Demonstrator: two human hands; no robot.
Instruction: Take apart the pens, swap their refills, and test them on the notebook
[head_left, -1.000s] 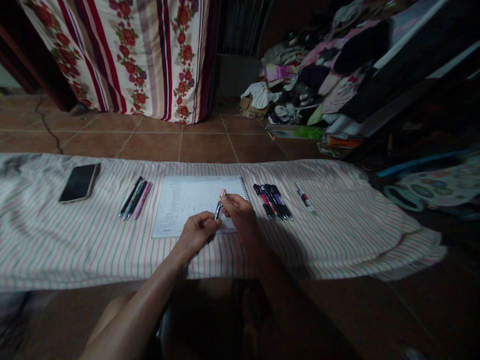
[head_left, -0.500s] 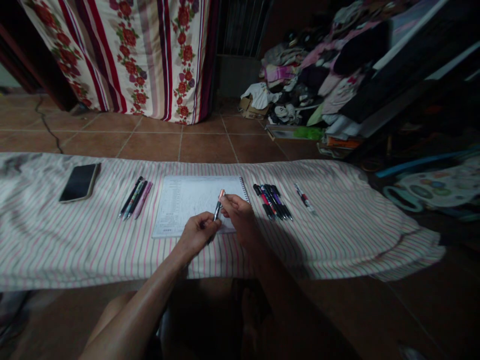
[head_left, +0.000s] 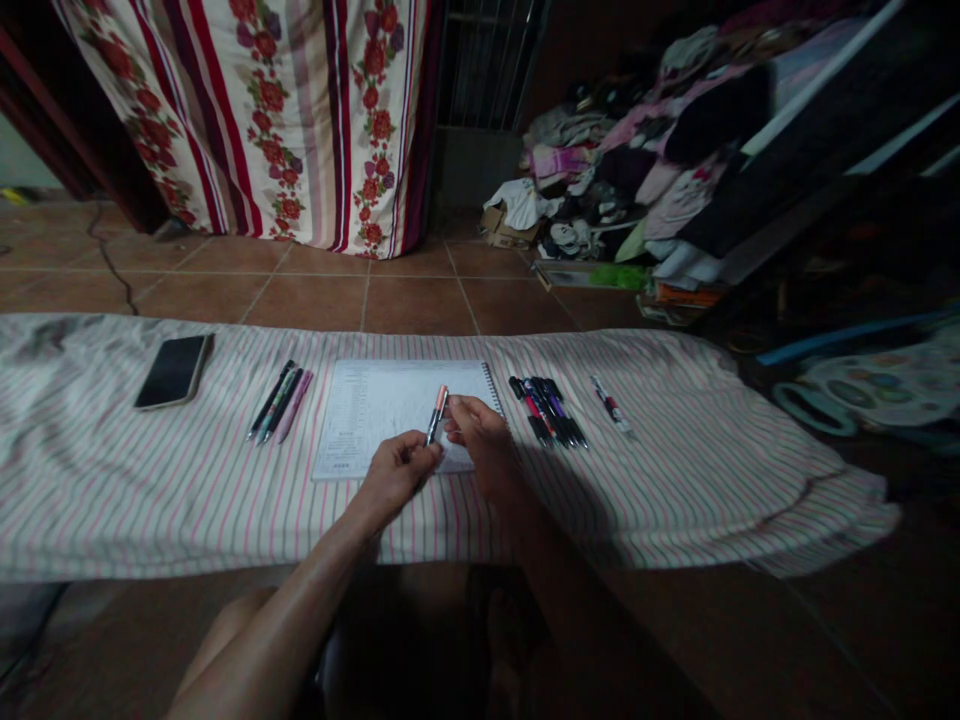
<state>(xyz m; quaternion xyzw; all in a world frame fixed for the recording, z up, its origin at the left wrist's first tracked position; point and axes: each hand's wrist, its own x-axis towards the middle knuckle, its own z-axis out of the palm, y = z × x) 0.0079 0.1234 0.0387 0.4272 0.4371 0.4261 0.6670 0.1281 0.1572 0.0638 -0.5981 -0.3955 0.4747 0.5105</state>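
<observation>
**A:** What do the hands hold?

**B:** Both hands are close together on one pen. The left hand pinches the low end. The right hand pinches it higher up. The pen points up and away, with its orange tip on top, just over the near edge of the notebook.

**A:** Is the pen hard to hold?

**B:** I think not. It looks light and stiff, and thin. It may be a bit smooth, so it is best held around the middle with the fingertips.

**A:** What lies on the striped cloth?

**B:** The notebook sits in the middle. A few pens lie just left of it. A bigger bunch of pens lies just right of it, and one pen alone lies farther right. A dark phone rests near the far left edge.

**A:** And past the cloth?

**B:** Brown floor tiles, then a flowery curtain and a heap of clothes.
</observation>
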